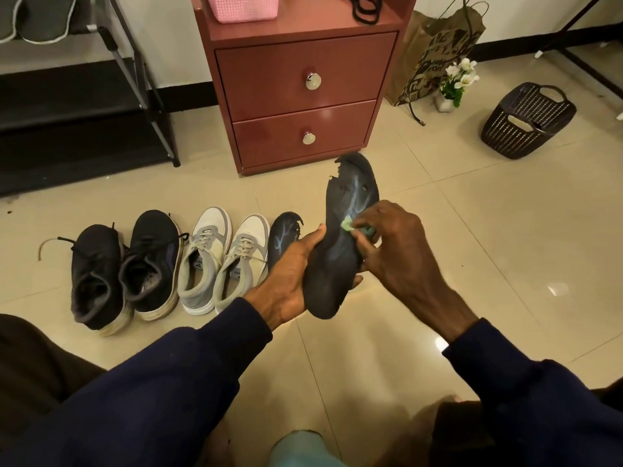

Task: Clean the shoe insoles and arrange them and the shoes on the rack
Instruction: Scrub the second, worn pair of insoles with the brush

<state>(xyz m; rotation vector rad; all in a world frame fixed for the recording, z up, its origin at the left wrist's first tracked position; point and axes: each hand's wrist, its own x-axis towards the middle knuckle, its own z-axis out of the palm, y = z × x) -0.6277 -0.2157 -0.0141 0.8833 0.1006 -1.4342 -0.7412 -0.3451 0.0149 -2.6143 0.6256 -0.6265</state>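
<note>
My left hand (290,271) grips a worn dark insole (340,237) from below, holding it up over the floor with its torn toe pointing away. My right hand (394,244) pinches a small green cloth (350,225) and presses it against the insole's middle. A second dark insole (283,235) lies on the tiles beside a grey and white pair of sneakers (222,261). A black pair of sneakers (124,267) stands left of those. Two more insoles (40,18) lie on the black shoe rack (84,106) at the far left.
A red two-drawer cabinet (300,85) stands straight ahead with a pink basket (246,6) on top. A dark woven basket (527,119), a paper bag (438,55) and a small flower pot (455,84) sit at the right. A light blue object (300,449) is at the bottom edge.
</note>
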